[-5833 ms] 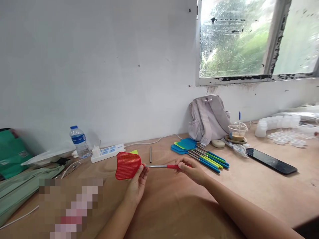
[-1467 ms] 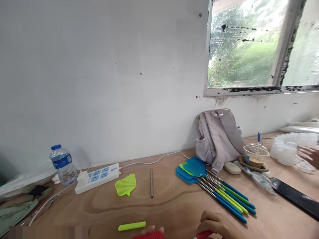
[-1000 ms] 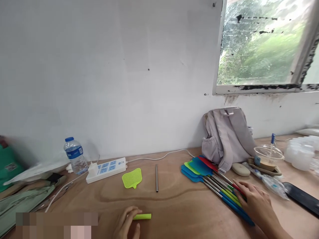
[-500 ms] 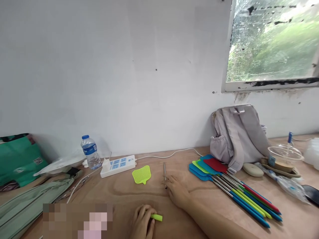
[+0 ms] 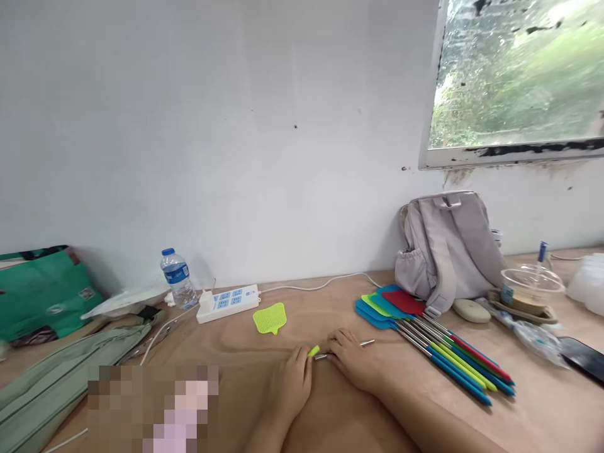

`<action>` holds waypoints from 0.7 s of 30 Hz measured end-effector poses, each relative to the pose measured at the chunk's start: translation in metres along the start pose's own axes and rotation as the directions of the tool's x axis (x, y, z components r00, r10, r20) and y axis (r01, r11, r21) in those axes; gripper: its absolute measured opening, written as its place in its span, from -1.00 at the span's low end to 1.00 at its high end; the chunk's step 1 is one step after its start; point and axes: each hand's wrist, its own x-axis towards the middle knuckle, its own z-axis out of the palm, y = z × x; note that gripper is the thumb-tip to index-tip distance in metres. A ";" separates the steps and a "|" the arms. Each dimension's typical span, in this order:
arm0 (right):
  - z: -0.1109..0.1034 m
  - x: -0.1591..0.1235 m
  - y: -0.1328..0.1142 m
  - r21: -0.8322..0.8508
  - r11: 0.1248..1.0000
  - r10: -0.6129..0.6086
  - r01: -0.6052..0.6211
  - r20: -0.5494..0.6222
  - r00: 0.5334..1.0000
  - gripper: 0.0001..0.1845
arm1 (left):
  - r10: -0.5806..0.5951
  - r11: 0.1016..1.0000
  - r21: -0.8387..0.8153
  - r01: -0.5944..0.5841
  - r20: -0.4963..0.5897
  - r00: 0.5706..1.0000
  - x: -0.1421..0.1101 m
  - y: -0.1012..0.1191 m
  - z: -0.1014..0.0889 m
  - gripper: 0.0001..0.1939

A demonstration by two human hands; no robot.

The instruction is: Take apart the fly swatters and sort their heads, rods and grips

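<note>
My left hand [image 5: 296,380] is closed around a lime-green handle [image 5: 314,350], with just its end showing past the fingers. Beside it, my right hand [image 5: 352,357] grips a thin metal rod [image 5: 367,343] lying almost crosswise. One end of the rod comes close to the handle's tip; whether they touch I cannot tell. Beyond the hands, a loose lime-green fly swatter head [image 5: 270,319] rests flat on the table. To the right lies a pile of fly swatters [image 5: 438,340] with blue, red and lime-green heads, metal rods and coloured handles.
A white power strip [image 5: 229,303] and a water bottle [image 5: 178,277] stand near the wall. At left are a green bag [image 5: 51,296] and a grey-green cloth item [image 5: 70,371]. A backpack [image 5: 446,245], a plastic cup [image 5: 532,286] and a phone [image 5: 585,358] are at right.
My left hand has moved forward and right with the lime-green handle. My right hand has turned the metal rod from pointing at the wall to crosswise, its end now near the handle.
</note>
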 end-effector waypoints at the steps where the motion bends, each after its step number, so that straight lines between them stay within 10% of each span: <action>1: -0.003 -0.008 0.001 -0.010 1.000 0.026 -0.026 -0.006 1.000 -0.80 | 0.015 1.000 -0.004 -0.014 0.011 1.000 0.003 0.004 0.000 -0.72; 9: -0.019 -0.058 -0.001 0.004 0.988 0.153 -0.153 -0.032 0.988 -0.81 | 0.100 0.986 -0.137 -0.097 0.013 0.995 -0.007 0.017 -0.004 -0.77; 21: -0.028 -0.058 -0.014 0.090 0.989 0.118 -0.117 -0.011 0.993 -0.73 | 0.209 0.904 -0.368 -0.220 -0.070 0.975 -0.010 0.017 -0.008 -0.73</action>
